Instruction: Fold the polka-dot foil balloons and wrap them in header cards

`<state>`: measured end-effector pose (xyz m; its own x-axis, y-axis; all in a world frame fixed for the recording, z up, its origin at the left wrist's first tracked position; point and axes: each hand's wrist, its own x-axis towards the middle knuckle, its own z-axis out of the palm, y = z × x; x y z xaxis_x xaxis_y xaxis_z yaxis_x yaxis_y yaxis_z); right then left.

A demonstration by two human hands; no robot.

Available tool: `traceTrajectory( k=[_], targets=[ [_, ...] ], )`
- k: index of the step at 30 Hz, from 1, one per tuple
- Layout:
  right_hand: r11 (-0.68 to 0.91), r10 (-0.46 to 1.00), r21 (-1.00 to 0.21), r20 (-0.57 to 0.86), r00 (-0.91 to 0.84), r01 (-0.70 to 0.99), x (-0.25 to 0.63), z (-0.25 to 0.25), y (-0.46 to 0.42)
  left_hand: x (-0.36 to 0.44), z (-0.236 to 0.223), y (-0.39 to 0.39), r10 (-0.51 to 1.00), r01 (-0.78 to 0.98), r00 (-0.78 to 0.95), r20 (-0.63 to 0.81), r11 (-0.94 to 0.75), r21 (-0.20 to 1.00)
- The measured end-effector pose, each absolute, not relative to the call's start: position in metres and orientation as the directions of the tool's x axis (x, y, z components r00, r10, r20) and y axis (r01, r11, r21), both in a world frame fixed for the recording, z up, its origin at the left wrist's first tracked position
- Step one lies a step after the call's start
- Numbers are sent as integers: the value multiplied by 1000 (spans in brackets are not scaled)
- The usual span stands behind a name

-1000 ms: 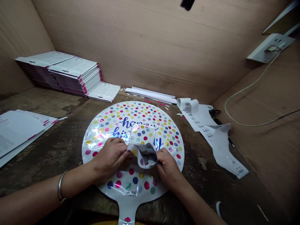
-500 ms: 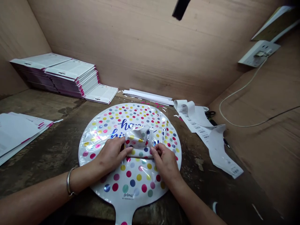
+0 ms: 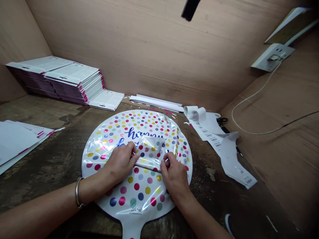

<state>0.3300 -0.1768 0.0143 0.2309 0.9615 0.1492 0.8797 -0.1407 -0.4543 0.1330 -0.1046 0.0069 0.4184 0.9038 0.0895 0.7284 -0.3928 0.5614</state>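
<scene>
A round, flat foil balloon (image 3: 137, 181) with coloured dots and blue "happy" lettering lies on the table, its tail pointing towards me. On its middle is a small folded foil balloon (image 3: 151, 151) with the same dots, its top flap standing slightly up. My left hand (image 3: 121, 162) is closed on the left end of the fold, thumb and fingers pinching it. At the right end, my right hand (image 3: 174, 171) pinches the lower corner between thumb and curled fingers. Whether the folded piece is separate from the flat one I cannot tell.
Stacked printed cards (image 3: 72, 74) stand at the back left, and more white cards (image 3: 22, 141) lie at the left edge. White strips (image 3: 157, 102) rest by the back wall. To the right are a barcode label strip (image 3: 214, 136), scissors (image 3: 222, 120) and a socket with a cable (image 3: 272, 57).
The folded balloon's raised flap lies flatter and smoother than before. Its lower edge now tilts down to the right, and my left fingers have risen slightly.
</scene>
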Motion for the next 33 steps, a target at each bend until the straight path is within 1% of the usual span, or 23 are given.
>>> traceTrajectory(
  k=[3,5,6,8,9,11,12,14,16,18,20,21,23,25,26,27,29,33],
  targets=[
    [-42,972,-404,196,131,914,331,14,-175,132,11,-104,871,771,482,92,-472,427],
    [11,966,-337,245,76,942,332,13,-172,133,15,-106,844,791,514,152,-535,298],
    [36,963,-292,265,45,956,332,12,-171,134,16,-107,805,772,560,195,-593,229],
    [102,962,-208,271,-43,973,334,10,-169,137,16,-110,651,641,717,250,-756,130],
    [138,963,-175,252,-91,975,334,9,-169,139,15,-111,560,549,791,246,-827,120],
    [196,968,-127,181,-171,972,335,8,-169,142,10,-112,435,407,880,191,-898,167],
    [202,971,-112,149,-185,973,335,9,-170,143,7,-112,421,387,892,165,-899,203],
    [195,976,-98,119,-183,976,334,13,-171,143,2,-111,441,399,887,134,-880,257],
    [226,971,-118,107,-213,967,333,17,-172,142,1,-110,444,392,884,143,-873,289],
    [298,955,-169,68,-290,940,333,19,-171,141,4,-109,425,358,890,168,-877,320],
    [342,938,-212,12,-347,916,334,19,-168,140,9,-104,389,301,905,174,-872,386],
    [345,934,-218,-13,-356,913,334,18,-167,139,11,-99,413,304,893,179,-847,436],
    [336,935,-200,-47,-352,920,334,15,-165,137,16,-84,579,419,797,173,-735,533],
    [321,939,-176,-65,-337,930,332,13,-164,135,18,-63,756,569,641,136,-586,578],
    [310,944,-166,-64,-324,936,330,11,-164,134,18,-53,800,616,590,111,-535,578],
    [299,949,-156,-58,-310,942,329,10,-164,134,18,-44,809,637,583,82,-517,572],
    [280,957,-136,-36,-288,950,327,6,-163,135,18,-29,779,627,625,38,-531,569],
    [278,960,-123,-13,-281,953,328,-2,-163,143,21,-21,737,601,676,-4,-548,581]
  ],
)
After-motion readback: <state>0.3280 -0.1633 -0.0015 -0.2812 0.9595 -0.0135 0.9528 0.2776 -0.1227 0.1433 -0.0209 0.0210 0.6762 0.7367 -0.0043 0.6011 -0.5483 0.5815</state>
